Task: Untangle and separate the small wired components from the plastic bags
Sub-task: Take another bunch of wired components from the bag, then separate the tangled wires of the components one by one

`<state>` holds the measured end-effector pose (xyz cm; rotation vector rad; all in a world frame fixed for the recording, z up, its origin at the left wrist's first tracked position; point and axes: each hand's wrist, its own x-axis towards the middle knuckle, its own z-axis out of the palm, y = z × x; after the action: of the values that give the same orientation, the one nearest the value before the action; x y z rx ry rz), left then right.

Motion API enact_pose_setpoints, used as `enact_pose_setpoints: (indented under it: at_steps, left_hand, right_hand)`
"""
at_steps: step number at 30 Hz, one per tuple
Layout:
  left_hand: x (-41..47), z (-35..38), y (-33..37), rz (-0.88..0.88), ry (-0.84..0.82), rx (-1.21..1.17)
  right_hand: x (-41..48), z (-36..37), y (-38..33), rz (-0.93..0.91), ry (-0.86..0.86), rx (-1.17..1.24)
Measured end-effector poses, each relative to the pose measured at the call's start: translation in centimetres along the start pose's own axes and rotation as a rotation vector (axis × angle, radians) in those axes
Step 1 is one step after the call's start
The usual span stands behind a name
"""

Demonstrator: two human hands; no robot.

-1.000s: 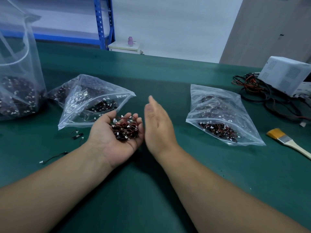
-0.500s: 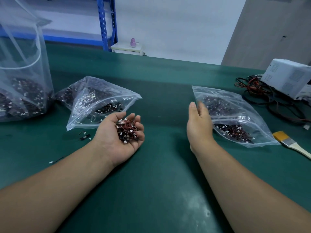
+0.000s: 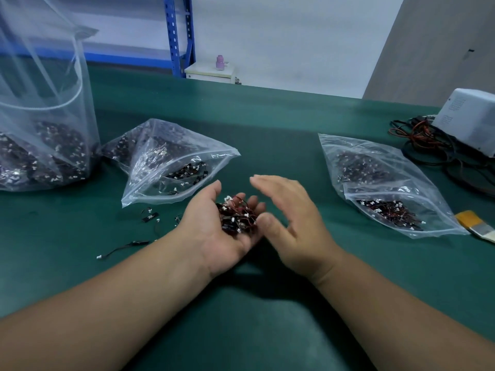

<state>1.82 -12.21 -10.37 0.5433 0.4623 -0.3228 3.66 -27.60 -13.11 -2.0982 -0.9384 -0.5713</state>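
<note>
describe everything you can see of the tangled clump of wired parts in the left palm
The clump is a tangled handful of small black parts joined by thin red and black wires, with tiny white connectors scattered through it. It lies loose in the upturned, cupped left hand, over palm and finger bases, above the green mat. The thumb tip of the right hand sits at its edge; contact cannot be confirmed.

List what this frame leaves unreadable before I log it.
Head view, right hand: motion-blurred; whether its thumb touches the wire clump is unclear.
Wire clump in the cupped left hand: too tangled and small to count pieces.
Brush: handle cut off by the right edge.
Big bag: cut off by the left and top edges.
</note>
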Motion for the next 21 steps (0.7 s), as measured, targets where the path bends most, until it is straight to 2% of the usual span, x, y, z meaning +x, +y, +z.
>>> enact_pose_setpoints:
  at_steps: [2, 4, 6, 10, 14, 21]
  left_hand:
    - [-0.4, -0.1, -0.4, -0.072, -0.061, 0.050]
    - [-0.5, -0.4, -0.7, -0.103, -0.090, 0.071]
    - [-0.3, -0.7, -0.9, -0.105, -0.086, 0.042]
    - [-0.3, -0.7, -1.5, -0.070, -0.122, 0.026]
    - [-0.6, -0.2, -1.7, -0.022, -0.090, 0.059]
    - [-1.0, 0.1, -1.5, -0.042, -0.051, 0.041]
  right_hand:
    - [0.0, 0.3, -1.1, -0.057, -0.148, -0.084]
    - [0.1, 0.7, -1.6, -0.027, -0.281, -0.169]
    - [0.1, 1.0, -1.6, 0.035, -0.320, -0.206]
    - [0.1, 1.3, -1.6, 0.074, -0.252, -0.278]
    - [0.0, 1.3, -1.5, 0.107, -0.183, -0.327]
    - [0.0, 1.1, -1.5, -0.100, 0.101, -0.186]
